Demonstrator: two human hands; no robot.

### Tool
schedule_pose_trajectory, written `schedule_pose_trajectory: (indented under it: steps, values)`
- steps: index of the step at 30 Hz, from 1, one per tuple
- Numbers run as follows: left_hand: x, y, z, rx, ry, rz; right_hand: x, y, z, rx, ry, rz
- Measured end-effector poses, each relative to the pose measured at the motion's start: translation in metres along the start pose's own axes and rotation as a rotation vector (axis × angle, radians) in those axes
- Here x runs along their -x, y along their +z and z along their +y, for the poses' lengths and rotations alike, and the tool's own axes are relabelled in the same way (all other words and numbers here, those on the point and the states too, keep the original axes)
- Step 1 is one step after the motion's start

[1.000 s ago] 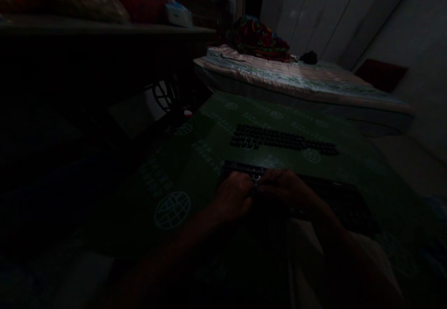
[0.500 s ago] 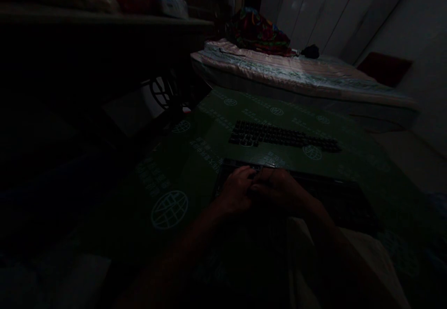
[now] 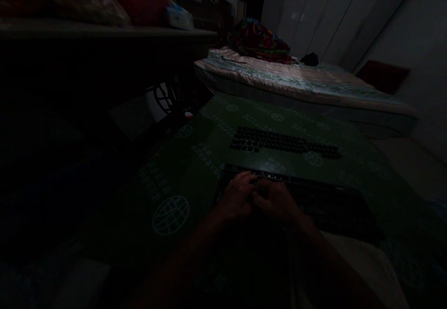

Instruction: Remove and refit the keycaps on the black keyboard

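The room is very dark. My left hand [image 3: 236,197] and my right hand [image 3: 275,200] are close together, touching at the fingertips, over the left end of a dark keyboard body [image 3: 324,202]. Both hands have curled fingers pinched toward each other; what is between them is too dark to name. The keyboard body lies on a green mat [image 3: 181,174] printed with white globe marks. Farther out on the mat lies a long block of dark keys [image 3: 282,141], apart from both hands.
A low mattress [image 3: 296,80] with a pale cover lies beyond the mat, with a colourful cloth bundle [image 3: 260,38] on it. A dark table [image 3: 104,31] with bags stands at left, an iron wheel [image 3: 164,97] under it. A red cushion [image 3: 382,76] leans by the right wall.
Both hands stay pinched together at the keyboard's left end; they have shifted slightly toward me. The view rocked a little.
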State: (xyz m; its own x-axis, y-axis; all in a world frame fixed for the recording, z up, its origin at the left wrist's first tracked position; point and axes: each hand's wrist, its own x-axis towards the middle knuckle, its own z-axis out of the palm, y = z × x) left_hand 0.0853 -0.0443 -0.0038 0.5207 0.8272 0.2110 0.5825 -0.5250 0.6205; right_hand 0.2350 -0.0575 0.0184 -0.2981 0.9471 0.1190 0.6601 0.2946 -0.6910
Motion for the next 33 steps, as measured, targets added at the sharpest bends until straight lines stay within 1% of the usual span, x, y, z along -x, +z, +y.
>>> schedule_pose_trajectory:
  steps: [5,8,11,15,18,20,23,25,28,31,33]
  values:
    - [0.0,-0.001,0.001,-0.008,-0.007,-0.008,0.002,0.002,0.0,-0.025,0.064,0.063]
    - [0.001,0.0,0.0,-0.017,-0.005,-0.005,0.002,0.002,0.001,-0.065,0.072,0.09]
    - [0.001,0.002,-0.001,-0.036,0.007,0.002,0.003,0.002,0.004,-0.167,0.075,0.105]
    - [0.001,0.001,0.002,-0.057,0.007,-0.02,0.002,0.005,0.011,-0.35,0.14,0.128]
    - [0.001,-0.002,0.005,-0.066,-0.016,-0.048,0.001,0.006,0.013,-0.428,0.175,0.124]
    - [0.001,-0.002,0.006,-0.073,-0.013,-0.043,0.001,0.006,0.013,-0.465,0.19,0.122]
    - [0.001,-0.001,0.005,-0.071,-0.016,-0.04,0.0,0.002,0.009,-0.552,0.271,0.133]
    - [0.001,0.001,0.004,-0.062,-0.02,-0.027,-0.001,0.0,0.006,-0.611,0.326,0.136]
    - [0.001,0.002,0.004,-0.04,0.004,0.034,-0.002,-0.004,0.002,-0.648,0.346,0.135]
    - [0.002,0.001,0.007,0.019,0.021,0.105,-0.002,-0.006,-0.001,-0.651,0.319,0.145]
    - [0.003,-0.002,0.011,0.085,0.006,0.136,-0.001,-0.006,-0.001,-0.645,0.264,0.159]
